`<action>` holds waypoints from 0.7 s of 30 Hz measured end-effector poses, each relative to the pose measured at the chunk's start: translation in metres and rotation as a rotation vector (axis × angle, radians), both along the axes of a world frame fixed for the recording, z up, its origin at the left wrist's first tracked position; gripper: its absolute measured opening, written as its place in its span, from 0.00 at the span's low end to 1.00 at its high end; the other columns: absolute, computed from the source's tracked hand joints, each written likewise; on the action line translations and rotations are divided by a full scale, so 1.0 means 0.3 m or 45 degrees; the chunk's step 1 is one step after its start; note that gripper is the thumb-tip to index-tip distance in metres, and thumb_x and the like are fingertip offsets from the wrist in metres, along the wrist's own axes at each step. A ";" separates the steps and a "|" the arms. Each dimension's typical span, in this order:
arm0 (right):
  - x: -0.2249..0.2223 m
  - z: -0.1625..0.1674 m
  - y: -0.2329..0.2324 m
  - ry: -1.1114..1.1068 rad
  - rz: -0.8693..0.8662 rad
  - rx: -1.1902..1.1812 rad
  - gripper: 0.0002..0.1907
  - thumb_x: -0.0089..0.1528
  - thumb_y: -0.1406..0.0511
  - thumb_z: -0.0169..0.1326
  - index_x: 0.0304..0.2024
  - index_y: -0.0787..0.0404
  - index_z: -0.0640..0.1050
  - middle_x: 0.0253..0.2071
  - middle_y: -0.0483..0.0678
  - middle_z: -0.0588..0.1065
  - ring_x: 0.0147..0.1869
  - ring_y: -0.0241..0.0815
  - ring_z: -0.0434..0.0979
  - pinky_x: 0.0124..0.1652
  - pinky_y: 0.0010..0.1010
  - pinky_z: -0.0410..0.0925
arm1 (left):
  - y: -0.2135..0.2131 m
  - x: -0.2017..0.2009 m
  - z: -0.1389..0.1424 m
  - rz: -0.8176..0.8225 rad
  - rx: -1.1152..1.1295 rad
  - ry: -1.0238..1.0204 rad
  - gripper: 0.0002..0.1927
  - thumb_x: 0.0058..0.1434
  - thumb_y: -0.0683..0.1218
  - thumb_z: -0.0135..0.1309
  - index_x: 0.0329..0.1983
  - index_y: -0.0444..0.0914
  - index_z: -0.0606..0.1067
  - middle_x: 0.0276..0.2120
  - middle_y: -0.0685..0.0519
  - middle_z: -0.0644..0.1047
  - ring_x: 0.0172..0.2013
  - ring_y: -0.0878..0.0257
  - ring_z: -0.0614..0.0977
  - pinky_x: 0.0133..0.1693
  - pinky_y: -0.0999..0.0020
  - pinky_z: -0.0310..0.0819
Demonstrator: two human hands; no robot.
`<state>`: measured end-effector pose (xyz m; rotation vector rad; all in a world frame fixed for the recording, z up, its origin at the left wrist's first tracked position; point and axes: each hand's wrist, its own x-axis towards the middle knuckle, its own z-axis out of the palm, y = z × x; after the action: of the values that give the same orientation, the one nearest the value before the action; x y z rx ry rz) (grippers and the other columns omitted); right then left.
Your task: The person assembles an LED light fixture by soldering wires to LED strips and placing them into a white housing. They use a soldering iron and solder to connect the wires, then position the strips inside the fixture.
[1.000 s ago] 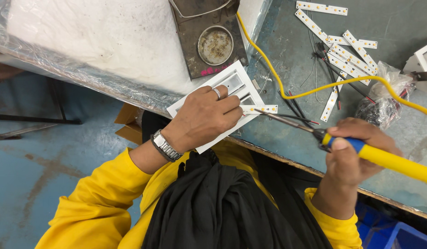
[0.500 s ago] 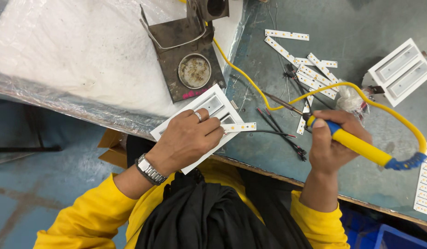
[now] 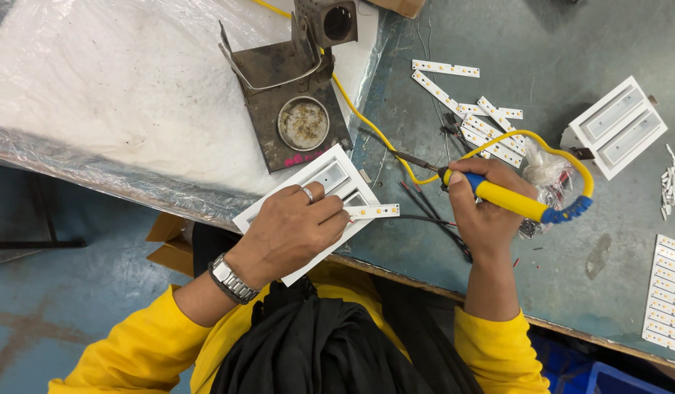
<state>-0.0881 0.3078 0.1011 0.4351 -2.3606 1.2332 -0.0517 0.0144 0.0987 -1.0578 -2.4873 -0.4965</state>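
Since prev frame: right hand w/ soldering iron pulled back from LED strip. Left hand grip pinches strip on white housing, counter edge. Right grip closed round iron. Risk: hot tip near wires, could scorch.

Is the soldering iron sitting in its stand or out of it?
Out: the right hand grips the soldering iron over the bench, away from the stand.

Metal stand with round tin; second white housing right; loose strips between.
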 end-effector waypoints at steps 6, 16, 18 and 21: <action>-0.014 -0.001 -0.013 0.013 0.005 0.053 0.04 0.65 0.71 0.59 0.42 0.67 0.81 0.39 0.49 0.80 0.40 0.36 0.78 0.43 0.26 0.69 | -0.003 0.004 -0.002 -0.003 0.016 0.013 0.02 0.57 0.45 0.56 0.32 0.43 0.77 0.31 0.58 0.72 0.38 0.61 0.76 0.36 0.65 0.71; -0.018 0.013 -0.023 -0.028 -0.041 0.133 0.05 0.63 0.70 0.60 0.41 0.66 0.82 0.35 0.48 0.80 0.35 0.35 0.76 0.38 0.26 0.67 | 0.001 0.000 -0.003 0.006 0.007 0.022 0.01 0.58 0.45 0.56 0.31 0.43 0.76 0.30 0.58 0.72 0.37 0.61 0.76 0.35 0.65 0.70; -0.014 0.016 -0.019 -0.014 -0.012 0.115 0.05 0.64 0.70 0.60 0.41 0.66 0.81 0.37 0.48 0.80 0.38 0.35 0.78 0.41 0.26 0.69 | 0.001 0.001 -0.001 0.007 0.013 0.019 0.01 0.58 0.45 0.56 0.31 0.43 0.76 0.30 0.58 0.72 0.37 0.62 0.76 0.34 0.65 0.70; -0.008 0.017 -0.017 -0.011 0.025 0.052 0.04 0.66 0.71 0.59 0.42 0.66 0.81 0.39 0.49 0.80 0.41 0.36 0.79 0.44 0.26 0.70 | 0.002 0.002 0.000 0.013 0.005 0.005 0.01 0.58 0.45 0.56 0.31 0.44 0.76 0.30 0.58 0.72 0.36 0.62 0.76 0.34 0.65 0.70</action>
<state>-0.0905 0.3028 0.1061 0.4683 -2.3980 1.1991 -0.0511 0.0151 0.0986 -1.0427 -2.4866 -0.4950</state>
